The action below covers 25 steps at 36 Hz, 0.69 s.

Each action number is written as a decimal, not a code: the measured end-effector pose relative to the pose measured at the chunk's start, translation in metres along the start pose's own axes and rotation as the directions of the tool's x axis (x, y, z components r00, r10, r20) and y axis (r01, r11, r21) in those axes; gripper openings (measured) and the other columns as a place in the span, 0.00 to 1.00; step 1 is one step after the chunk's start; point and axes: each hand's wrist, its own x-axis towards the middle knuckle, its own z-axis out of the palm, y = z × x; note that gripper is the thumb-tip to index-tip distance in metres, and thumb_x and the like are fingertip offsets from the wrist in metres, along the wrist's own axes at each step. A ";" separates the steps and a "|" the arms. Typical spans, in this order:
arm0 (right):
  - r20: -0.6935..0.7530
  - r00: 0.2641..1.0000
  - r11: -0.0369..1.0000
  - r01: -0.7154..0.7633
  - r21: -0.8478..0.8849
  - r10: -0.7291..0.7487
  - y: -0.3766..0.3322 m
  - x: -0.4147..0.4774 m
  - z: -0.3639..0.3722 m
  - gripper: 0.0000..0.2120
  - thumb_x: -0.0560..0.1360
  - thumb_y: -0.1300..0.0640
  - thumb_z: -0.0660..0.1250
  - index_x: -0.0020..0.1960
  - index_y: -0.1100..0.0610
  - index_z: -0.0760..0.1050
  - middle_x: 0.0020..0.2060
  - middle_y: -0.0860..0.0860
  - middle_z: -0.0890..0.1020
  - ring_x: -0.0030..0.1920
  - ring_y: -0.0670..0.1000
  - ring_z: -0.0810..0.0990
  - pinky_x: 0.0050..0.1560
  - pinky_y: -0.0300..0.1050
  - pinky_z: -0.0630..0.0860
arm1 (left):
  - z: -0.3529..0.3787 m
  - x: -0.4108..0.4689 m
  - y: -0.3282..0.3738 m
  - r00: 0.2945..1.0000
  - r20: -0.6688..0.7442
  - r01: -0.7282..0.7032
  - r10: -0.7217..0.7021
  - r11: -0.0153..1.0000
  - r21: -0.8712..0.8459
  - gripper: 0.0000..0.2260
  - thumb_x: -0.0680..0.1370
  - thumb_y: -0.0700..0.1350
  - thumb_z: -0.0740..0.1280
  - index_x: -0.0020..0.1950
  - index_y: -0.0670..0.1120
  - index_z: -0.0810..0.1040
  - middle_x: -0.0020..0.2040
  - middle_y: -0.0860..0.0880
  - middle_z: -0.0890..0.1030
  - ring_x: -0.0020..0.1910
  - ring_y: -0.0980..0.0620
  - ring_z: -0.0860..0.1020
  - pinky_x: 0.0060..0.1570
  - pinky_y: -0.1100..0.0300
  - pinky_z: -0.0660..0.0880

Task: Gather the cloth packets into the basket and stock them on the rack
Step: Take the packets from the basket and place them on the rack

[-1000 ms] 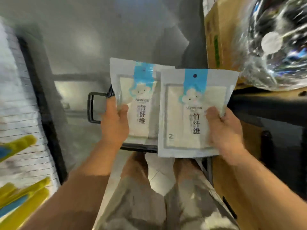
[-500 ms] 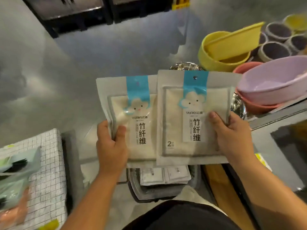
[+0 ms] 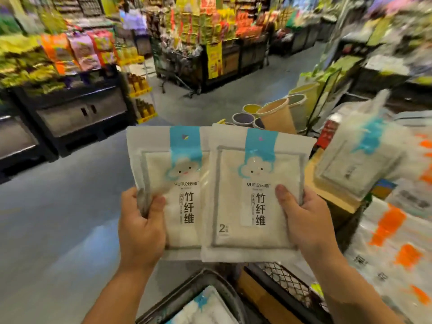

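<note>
Showing blue cloud labels, two white cloth packets (image 3: 210, 195) overlap.

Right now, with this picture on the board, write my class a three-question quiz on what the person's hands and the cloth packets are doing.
1. True or false: the left hand and the right hand each grip a cloth packet, thumb on its front.
2. Where the left packet and the right packet overlap, which lies in front? A) left packet B) right packet C) they do not overlap
3. Fill in: the basket, with more packets in it, shows ___ the held packets.
Key: 1 true; 2 B; 3 below.
</note>
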 end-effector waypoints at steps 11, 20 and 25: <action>-0.319 0.948 1.000 0.017 0.010 -0.013 0.001 0.088 -0.159 0.05 0.78 0.53 0.70 0.51 0.52 0.82 0.41 0.44 0.87 0.40 0.45 0.87 0.35 0.38 0.81 | 0.211 0.015 0.071 0.943 0.305 -0.070 0.133 0.975 -0.209 0.13 0.80 0.41 0.68 0.51 0.59 0.71 0.43 0.51 0.80 0.39 0.60 0.80 0.40 0.57 0.77; -0.424 0.905 1.000 0.001 -0.006 -0.004 0.025 0.181 -0.265 0.07 0.76 0.52 0.72 0.51 0.54 0.81 0.42 0.45 0.87 0.43 0.47 0.87 0.47 0.50 0.82 | 0.393 0.008 0.101 0.840 0.532 0.129 0.106 0.914 -0.385 0.14 0.79 0.42 0.69 0.59 0.59 0.74 0.54 0.47 0.83 0.50 0.51 0.83 0.48 0.57 0.80; -0.340 0.930 0.987 -0.099 0.131 0.138 0.064 0.233 -0.298 0.09 0.80 0.55 0.68 0.59 0.53 0.80 0.50 0.48 0.87 0.51 0.51 0.86 0.55 0.53 0.81 | 0.466 0.005 0.112 0.752 0.645 0.165 0.137 0.908 -0.386 0.06 0.82 0.37 0.64 0.58 0.44 0.74 0.46 0.50 0.84 0.45 0.55 0.83 0.44 0.61 0.78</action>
